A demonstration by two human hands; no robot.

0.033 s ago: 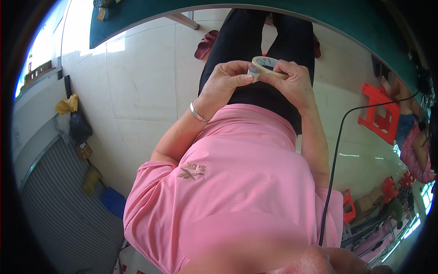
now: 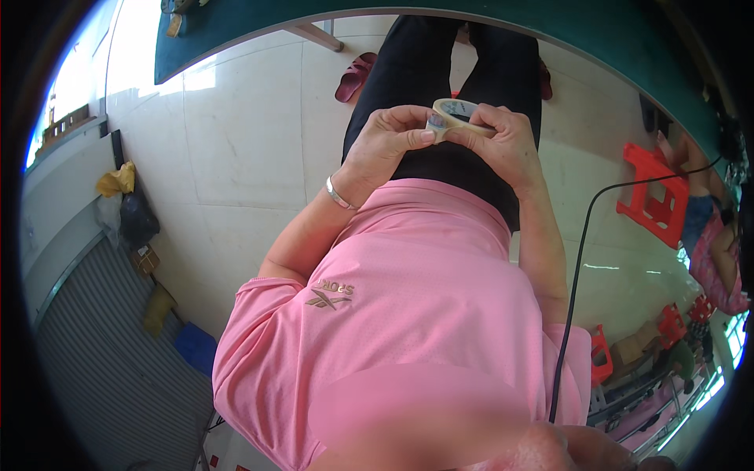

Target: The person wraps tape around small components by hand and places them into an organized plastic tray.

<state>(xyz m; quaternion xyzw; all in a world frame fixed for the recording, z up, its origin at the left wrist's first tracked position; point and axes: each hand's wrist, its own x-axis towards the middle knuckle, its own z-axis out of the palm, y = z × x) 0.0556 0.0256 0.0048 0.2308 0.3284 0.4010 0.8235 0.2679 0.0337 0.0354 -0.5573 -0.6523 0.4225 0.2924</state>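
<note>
Above my lap, I hold a roll of pale cream tape with both hands, in front of dark trousers. My right hand grips the roll's near right side, fingers reaching into its hole and the thumb along the outer band. My left hand pinches at the roll's left edge between thumb and index finger, on what looks like a short stretch of the tape. Whether that stretch is peeled free is too small to tell. A silver bracelet circles my left wrist.
A green-topped table edges the far side. A red plastic stool and another person are at the right. A black cable runs along my right side. Bags hang by the left wall; a blue bin-like object sits below.
</note>
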